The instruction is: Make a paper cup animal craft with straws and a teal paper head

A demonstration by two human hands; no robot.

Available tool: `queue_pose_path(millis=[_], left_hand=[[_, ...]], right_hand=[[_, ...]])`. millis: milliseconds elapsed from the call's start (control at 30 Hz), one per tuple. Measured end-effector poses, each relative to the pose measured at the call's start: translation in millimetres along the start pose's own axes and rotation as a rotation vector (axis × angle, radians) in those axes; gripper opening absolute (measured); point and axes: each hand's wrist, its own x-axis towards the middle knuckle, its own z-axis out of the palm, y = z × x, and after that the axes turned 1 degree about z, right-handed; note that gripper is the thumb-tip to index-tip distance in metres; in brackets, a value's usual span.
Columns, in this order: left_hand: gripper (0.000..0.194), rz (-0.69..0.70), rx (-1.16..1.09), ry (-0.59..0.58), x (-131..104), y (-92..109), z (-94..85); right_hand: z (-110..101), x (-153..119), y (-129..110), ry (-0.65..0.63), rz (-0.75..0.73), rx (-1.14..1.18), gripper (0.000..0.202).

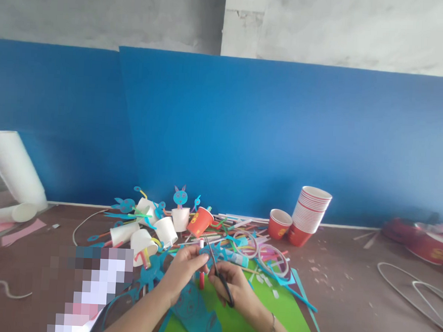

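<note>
My left hand (187, 269) pinches a small piece of blue paper (212, 254) above the work surface. In my right hand (233, 284) is a pair of scissors (221, 279) with black handles, its blades pointing up and left against the blue paper. Whether the blades are parted is too small to tell. Just below the hands lies a larger blue paper sheet (195, 308) with drawn outlines, resting on a green sheet (284, 318). A red and white marker (201, 280) shows between the hands, partly hidden.
White paper cups (166, 232) with blue paper figures stand or lie behind my left hand, beside a red cup (200, 222). Colored strips and tape rolls (274, 262) spread behind my hands. A tall cup stack (310, 210) leans at right. White cable (408, 290) loops across the table.
</note>
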Motion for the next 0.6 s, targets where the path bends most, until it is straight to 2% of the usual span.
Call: queue_pose_path(millis=[400, 600], left_hand=[[0.026, -0.003, 0.034, 0.028, 3.9, -6.9, -4.1], [0.026, -0.01, -0.041, 0.017, 3.0, -13.3, -2.6]], right_hand=[[-1.7, -1.8, -3.7, -0.003, 0.032, -0.008, 0.031], [-1.1, 1.0, 0.9, -0.01, 0.037, 0.02, 0.033]])
